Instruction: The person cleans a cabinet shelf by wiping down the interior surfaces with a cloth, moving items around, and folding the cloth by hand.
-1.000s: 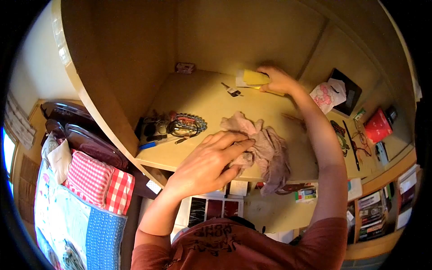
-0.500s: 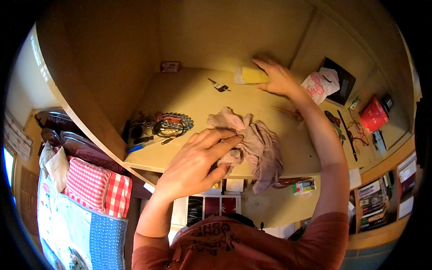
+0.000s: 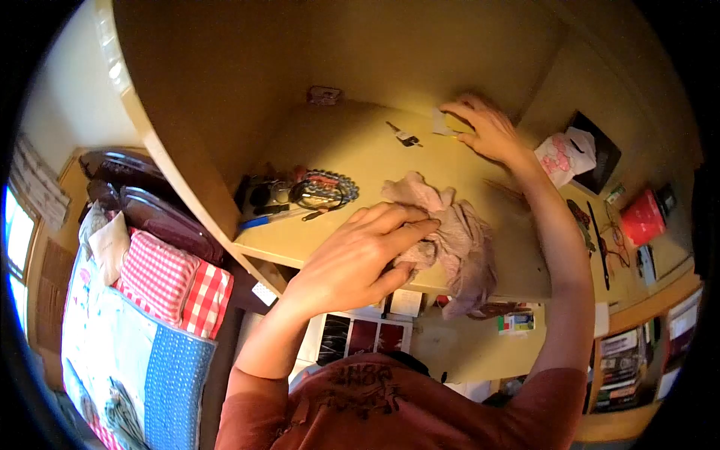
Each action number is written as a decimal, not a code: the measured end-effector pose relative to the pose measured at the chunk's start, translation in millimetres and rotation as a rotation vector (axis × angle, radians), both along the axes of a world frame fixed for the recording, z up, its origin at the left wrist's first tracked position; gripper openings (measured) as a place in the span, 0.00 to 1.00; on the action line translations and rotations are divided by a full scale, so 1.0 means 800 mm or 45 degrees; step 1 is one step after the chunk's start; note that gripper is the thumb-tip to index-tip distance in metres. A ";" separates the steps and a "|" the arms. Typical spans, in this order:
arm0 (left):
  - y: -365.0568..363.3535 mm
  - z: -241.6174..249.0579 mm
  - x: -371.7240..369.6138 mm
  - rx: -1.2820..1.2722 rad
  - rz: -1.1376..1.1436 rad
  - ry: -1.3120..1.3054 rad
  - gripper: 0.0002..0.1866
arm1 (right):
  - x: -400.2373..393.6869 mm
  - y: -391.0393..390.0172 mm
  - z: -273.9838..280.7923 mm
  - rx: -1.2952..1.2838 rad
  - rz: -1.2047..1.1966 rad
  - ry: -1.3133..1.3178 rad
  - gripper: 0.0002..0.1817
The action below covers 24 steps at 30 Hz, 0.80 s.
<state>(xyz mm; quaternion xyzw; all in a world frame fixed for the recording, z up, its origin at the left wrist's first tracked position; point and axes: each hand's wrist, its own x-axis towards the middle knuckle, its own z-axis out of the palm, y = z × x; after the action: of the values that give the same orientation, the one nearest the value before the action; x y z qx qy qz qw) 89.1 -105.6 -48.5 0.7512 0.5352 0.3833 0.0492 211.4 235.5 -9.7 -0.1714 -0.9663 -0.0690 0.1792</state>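
Observation:
My left hand [image 3: 364,259] is closed on a crumpled pinkish-grey cloth [image 3: 465,240], which hangs partly over the shelf's front edge. Deeper in, my right hand [image 3: 489,129] curves around a small yellow pad [image 3: 455,124], thumb at the near side and fingers at the far side. A white sheet [image 3: 438,120] sticks out from the pad's left end; the hand hides the rest. To the left of the pad lies a key [image 3: 405,135] with a dark head.
Beaded bracelets [image 3: 330,186], a cable and a blue pen [image 3: 259,221] lie at the shelf's left. On the right are a white bag with pink print [image 3: 564,156], a dark flat panel [image 3: 604,161], a red container [image 3: 643,217] and glasses [image 3: 616,244]. A small card box [image 3: 325,95] stands at the back.
The view has shifted, so the shelf items appear farther right. My right hand has moved left over the pad, covering more of it. My left hand stays on the cloth.

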 end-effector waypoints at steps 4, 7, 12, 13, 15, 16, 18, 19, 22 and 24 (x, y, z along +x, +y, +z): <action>-0.001 -0.002 -0.001 0.001 -0.003 0.010 0.28 | -0.010 0.001 0.003 -0.064 0.061 -0.067 0.29; 0.001 -0.005 -0.002 0.030 -0.014 0.013 0.28 | -0.026 -0.035 0.016 0.030 0.238 0.107 0.26; 0.002 -0.010 -0.001 0.052 -0.006 0.011 0.29 | -0.090 -0.170 0.050 -0.367 0.556 0.048 0.24; 0.001 -0.010 0.000 0.049 0.002 0.009 0.29 | -0.101 -0.188 0.049 -0.446 0.624 -0.044 0.22; -0.001 -0.011 0.000 0.063 0.009 0.011 0.29 | -0.125 -0.211 0.038 -0.518 0.643 -0.091 0.20; -0.001 -0.011 0.000 0.066 0.012 0.011 0.29 | -0.133 -0.217 0.032 -0.589 0.655 -0.139 0.18; -0.002 -0.012 0.001 0.075 0.026 0.016 0.28 | -0.145 -0.222 0.025 -0.614 0.582 -0.223 0.16; -0.003 -0.012 0.001 0.077 0.028 0.016 0.28 | -0.150 -0.223 0.023 -0.639 0.504 -0.302 0.15; -0.002 -0.012 0.001 0.070 0.020 0.017 0.29 | -0.157 -0.214 0.016 -0.658 0.515 -0.308 0.14; -0.001 -0.011 0.001 0.055 0.016 0.032 0.29 | -0.154 -0.206 0.016 -0.658 0.531 -0.284 0.13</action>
<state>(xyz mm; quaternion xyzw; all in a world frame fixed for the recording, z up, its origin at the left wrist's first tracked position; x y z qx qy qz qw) 89.6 -106.1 -57.7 0.7534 0.5323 0.3854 0.0237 88.2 71.1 3.2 -0.0016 -0.9797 0.1978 0.0335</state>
